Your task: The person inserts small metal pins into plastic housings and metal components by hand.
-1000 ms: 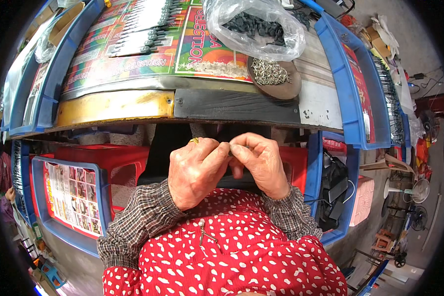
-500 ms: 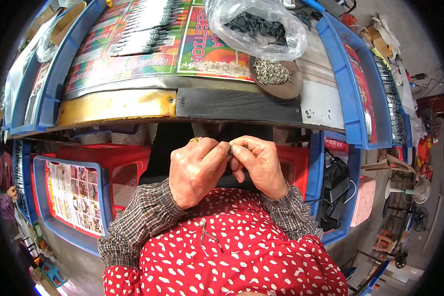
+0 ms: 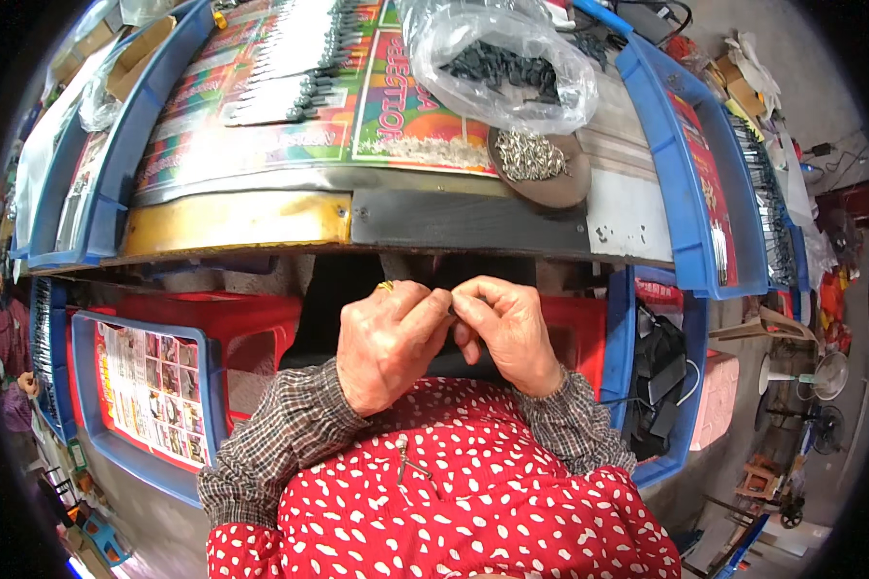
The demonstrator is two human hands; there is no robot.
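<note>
My left hand [image 3: 386, 343] and my right hand [image 3: 508, 333] meet fingertip to fingertip above my lap, just in front of the table edge. Both are closed in a pinch round a tiny dark piece [image 3: 452, 310], mostly hidden by the fingers; its kind does not show. Beyond them on the table, a brown dish [image 3: 560, 191] holds a heap of small silvery metal pieces [image 3: 529, 156], perhaps screws. Behind the dish lies an open clear plastic bag [image 3: 574, 96] with many small black parts [image 3: 502, 72]. A row of thin dark-ended pieces [image 3: 304, 92] lies at the back left.
Blue trays stand on the table's left [image 3: 106, 183] and right [image 3: 690, 193]. Lower down, a blue tray with printed sheets [image 3: 145, 463] sits at left, and a blue bin with black items [image 3: 681, 454] at right. A red stool [image 3: 251, 323] is beneath the table.
My two hands stay together with the fingertips shifting slightly round the small piece. The whole view has moved a little, with the table sitting slightly lower in it.
</note>
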